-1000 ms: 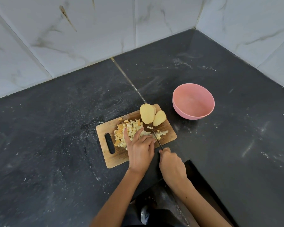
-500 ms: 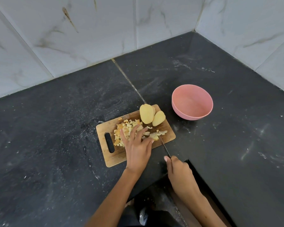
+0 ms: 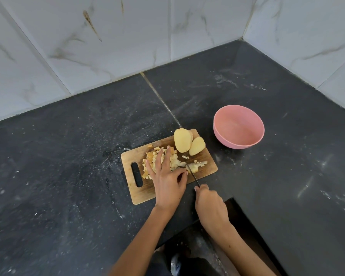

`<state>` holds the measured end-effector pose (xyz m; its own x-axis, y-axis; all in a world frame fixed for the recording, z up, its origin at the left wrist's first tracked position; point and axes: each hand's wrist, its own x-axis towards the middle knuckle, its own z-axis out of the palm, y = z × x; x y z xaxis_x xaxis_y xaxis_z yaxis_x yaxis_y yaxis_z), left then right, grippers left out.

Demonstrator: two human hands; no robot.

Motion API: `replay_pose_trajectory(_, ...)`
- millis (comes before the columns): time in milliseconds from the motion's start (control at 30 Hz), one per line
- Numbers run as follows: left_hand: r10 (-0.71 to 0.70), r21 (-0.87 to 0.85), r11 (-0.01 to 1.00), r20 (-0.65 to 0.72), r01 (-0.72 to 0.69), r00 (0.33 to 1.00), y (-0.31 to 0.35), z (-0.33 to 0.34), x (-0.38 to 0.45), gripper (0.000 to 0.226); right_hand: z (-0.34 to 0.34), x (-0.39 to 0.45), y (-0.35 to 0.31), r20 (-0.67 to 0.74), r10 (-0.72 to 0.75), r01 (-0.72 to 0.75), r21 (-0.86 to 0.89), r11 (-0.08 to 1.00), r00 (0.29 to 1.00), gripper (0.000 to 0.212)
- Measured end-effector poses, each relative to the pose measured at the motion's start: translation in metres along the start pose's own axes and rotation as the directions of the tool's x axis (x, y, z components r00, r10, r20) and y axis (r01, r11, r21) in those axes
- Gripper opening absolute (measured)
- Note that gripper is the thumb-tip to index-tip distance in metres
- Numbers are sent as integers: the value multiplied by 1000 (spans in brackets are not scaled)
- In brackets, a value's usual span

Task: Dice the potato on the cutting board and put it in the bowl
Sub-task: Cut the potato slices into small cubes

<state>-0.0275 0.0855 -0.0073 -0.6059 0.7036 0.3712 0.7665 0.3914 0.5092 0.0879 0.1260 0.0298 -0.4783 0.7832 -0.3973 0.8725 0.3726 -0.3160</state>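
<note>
Head view, left hand (image 3: 166,180): fingers spread, pressing the diced potato (image 3: 163,162) on the cutting board (image 3: 141,193).
Right hand (image 3: 210,208): gripping the knife (image 3: 192,174), blade among the dice.
Potato halves (image 3: 188,143): board's far end.
Pink bowl (image 3: 238,127): just beyond the board's right end.

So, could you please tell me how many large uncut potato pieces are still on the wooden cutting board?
2: the bigger pale yellow potato piece at the board's far edge, and the smaller potato piece touching its right side. Others may hide under the left hand.
</note>
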Motion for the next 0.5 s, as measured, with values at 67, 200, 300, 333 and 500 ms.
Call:
replay_pose_trajectory(67, -12, -18, 1000, 18, 12, 1000, 0, 0, 1, 6, 0, 0, -3, 13, 17, -17, -6, 1000, 1000, 34)
replay_pose_trajectory(200, -34, -42, 999, 33, 35, 999, 2, 1, 3, 9, -1, 1, -6, 9, 40, -40, -1, 999, 999, 34)
replay_pose_trajectory(300, -34, -49, 998, 44, 36, 998, 3, 1, 6, 11, -1, 1, -6, 5, 40, -40, 8, 999, 999, 34)
replay_pose_trajectory(333, -36, -52, 998, 50, 38, 998, 3, 1, 7, 12, -2, 1, -7, 2, 33, -33, 10, 999, 999, 33)
replay_pose_trajectory(500, -63, -49, 997, 69, 66, 996, 8, -1, 6, 10, -5, -1, -2, 23, 19, -20, 60, 998, 1000, 35)
